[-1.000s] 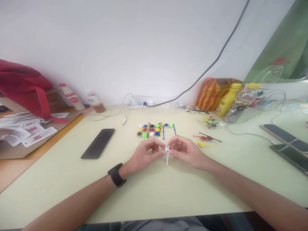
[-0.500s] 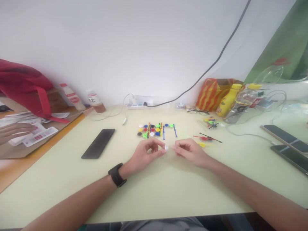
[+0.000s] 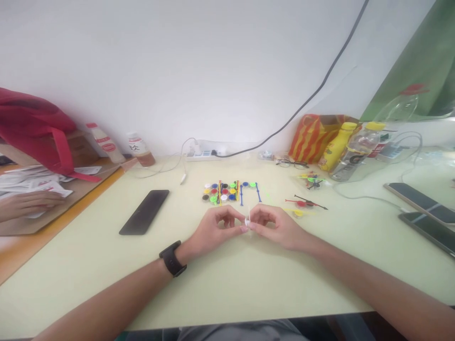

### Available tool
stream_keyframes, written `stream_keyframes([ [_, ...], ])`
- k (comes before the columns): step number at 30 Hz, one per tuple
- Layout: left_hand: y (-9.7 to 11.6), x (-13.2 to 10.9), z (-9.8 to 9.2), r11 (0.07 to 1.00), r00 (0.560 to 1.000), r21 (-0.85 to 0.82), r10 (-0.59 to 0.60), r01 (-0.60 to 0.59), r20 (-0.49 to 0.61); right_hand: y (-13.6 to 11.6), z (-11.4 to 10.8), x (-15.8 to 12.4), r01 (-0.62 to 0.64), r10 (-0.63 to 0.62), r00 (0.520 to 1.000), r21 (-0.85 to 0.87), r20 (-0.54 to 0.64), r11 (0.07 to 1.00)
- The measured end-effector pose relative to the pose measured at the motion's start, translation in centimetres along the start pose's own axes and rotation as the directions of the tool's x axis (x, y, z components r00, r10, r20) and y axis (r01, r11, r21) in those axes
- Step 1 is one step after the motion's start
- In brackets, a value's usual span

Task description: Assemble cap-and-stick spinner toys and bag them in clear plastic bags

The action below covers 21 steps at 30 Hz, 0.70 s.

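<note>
My left hand (image 3: pixel 216 226), with a dark watch on its wrist, pinches a small white round plastic piece (image 3: pixel 247 222) between thumb and fingertips. Opposite it, the fingertips of my right hand (image 3: pixel 273 226) are closed on a thin pale stick (image 3: pixel 249 215), which stands across the white piece. The two hands meet just above the table, and their fingertips hide most of both parts. Right beyond them lie rows of small coloured plastic discs (image 3: pixel 224 192) with narrow sticks among them. Two blue sticks (image 3: pixel 259 192) lie at the right end of the rows.
Red and black pointer-like pieces (image 3: pixel 306 203) and a yellow one (image 3: pixel 298 214) lie right. A dark phone (image 3: pixel 144 212) rests left; more phones (image 3: pixel 423 203) lie far right. Bottles (image 3: pixel 350 151), eyeglasses (image 3: pixel 292 164) and a power strip (image 3: pixel 204 155) stand behind. Another person's hand (image 3: pixel 31 204) touches papers.
My right hand has moved left to meet my left hand, bringing the pale stick against the white piece. At far left, the other person's hand has shifted over the papers.
</note>
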State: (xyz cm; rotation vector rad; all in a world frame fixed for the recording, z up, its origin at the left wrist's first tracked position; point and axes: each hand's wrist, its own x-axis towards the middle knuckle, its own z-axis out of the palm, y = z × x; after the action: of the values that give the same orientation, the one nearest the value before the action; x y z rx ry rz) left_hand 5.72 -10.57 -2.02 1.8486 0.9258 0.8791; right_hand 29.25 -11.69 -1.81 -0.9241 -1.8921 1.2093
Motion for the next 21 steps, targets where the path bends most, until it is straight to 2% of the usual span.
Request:
stream_keyframes([
  [4,0.2,-0.1,0.1,0.998,0.999,0.057,-0.009,0.007,0.044,0.6,0.1,-0.2,-0.012,0.013,1.000,-0.119,0.007,0.993],
  [7,0.3,-0.1,0.1,0.994,1.000,0.107,0.018,-0.019,0.010,0.6,-0.3,-0.2,-0.047,0.046,0.999,-0.289,-0.010,0.956],
  [11,1.2,0.2,0.2,0.991,0.994,0.115,0.076,-0.068,-0.074,0.1,-1.2,0.0,-0.141,0.110,0.990,-0.605,-0.087,0.783],
  [13,3.1,0.0,0.5,0.992,0.990,0.086,0.102,-0.094,-0.095,-0.1,-1.7,0.2,-0.197,0.143,0.980,-0.716,-0.136,0.670],
  [15,6.2,-0.9,0.6,0.991,0.986,0.011,0.133,-0.133,-0.102,-0.2,-2.3,0.3,-0.274,0.194,0.961,-0.791,-0.199,0.547],
  [18,11.7,-3.5,0.2,0.984,0.987,-0.077,0.158,-0.158,-0.010,-0.6,-3.3,0.4,-0.370,0.246,0.923,-0.852,-0.294,0.370],
  [20,14.1,-5.8,-0.9,0.992,0.992,-0.018,0.127,-0.127,-0.011,-0.9,-4.0,0.3,-0.387,0.253,0.913,-0.879,-0.321,0.279],
  [21,14.6,-7.0,-1.5,0.991,0.992,0.041,0.129,-0.129,-0.004,-1.0,-4.3,0.3,-0.394,0.260,0.907,-0.887,-0.332,0.241],
])
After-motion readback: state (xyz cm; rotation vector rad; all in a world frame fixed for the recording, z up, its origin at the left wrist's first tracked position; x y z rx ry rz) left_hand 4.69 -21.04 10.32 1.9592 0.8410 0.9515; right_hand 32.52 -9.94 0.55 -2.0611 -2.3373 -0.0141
